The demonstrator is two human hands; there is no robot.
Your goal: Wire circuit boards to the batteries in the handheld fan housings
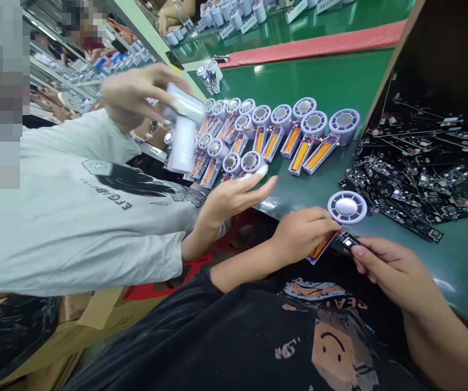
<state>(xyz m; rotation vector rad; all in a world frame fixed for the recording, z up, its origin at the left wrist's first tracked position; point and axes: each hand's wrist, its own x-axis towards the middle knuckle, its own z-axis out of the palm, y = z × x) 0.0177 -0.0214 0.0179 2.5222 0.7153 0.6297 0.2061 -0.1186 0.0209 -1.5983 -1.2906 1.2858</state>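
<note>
My left hand (305,233) is wrapped round the handle of a lilac handheld fan (347,207), whose round head points up and away from me. An orange battery shows in the open handle below my fingers. In my right hand (392,269) a small black circuit board (348,240) is pinched between thumb and fingers. Its near end lies close beside the fan's handle; whether they touch I cannot tell. Right of the fan, a heap of black circuit boards (417,184) spills onto the green table.
Rows of lilac fans with orange batteries (299,155) lie on the green table (299,76). At my left, a co-worker in a grey shirt (107,206) holds a blurred lilac fan (182,138). A red strip (315,46) crosses the table; a cardboard edge (397,60) rises behind the boards.
</note>
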